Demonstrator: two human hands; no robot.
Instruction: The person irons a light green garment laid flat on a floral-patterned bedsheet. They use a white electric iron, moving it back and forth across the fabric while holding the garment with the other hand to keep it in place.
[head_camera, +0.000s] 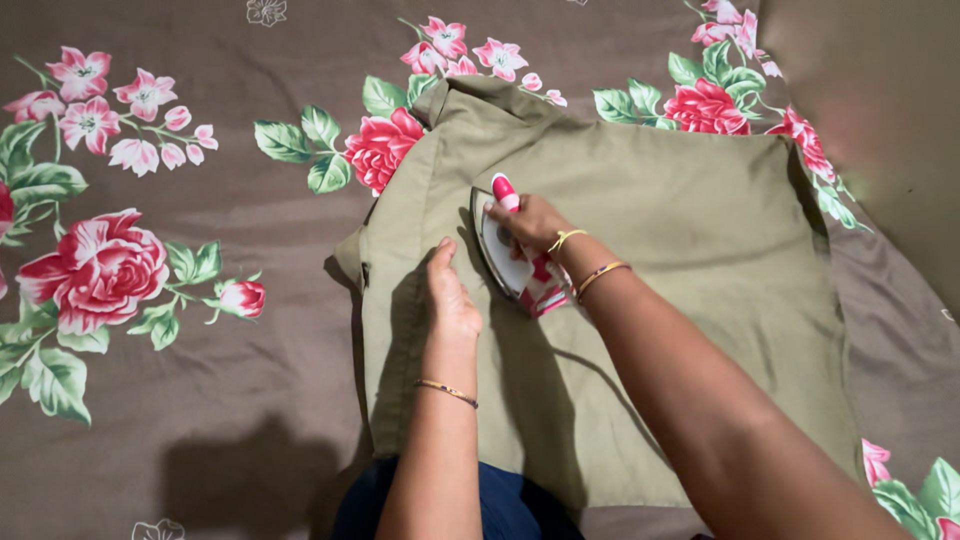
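Observation:
An olive-green garment (660, 250) lies spread flat on a brown bedsheet (230, 400) printed with pink and red flowers. My right hand (535, 222) grips the handle of a white and pink clothes iron (510, 250), which rests on the garment's left part with its tip pointing away from me. My left hand (450, 295) lies flat on the cloth just left of the iron, fingers together, pressing the fabric down. Thin bangles sit on both wrists.
The garment's collar (470, 100) is bunched at the far edge. A plain brown cushion or wall (880, 110) rises at the upper right. Dark blue cloth (500, 505) shows at the bottom between my arms.

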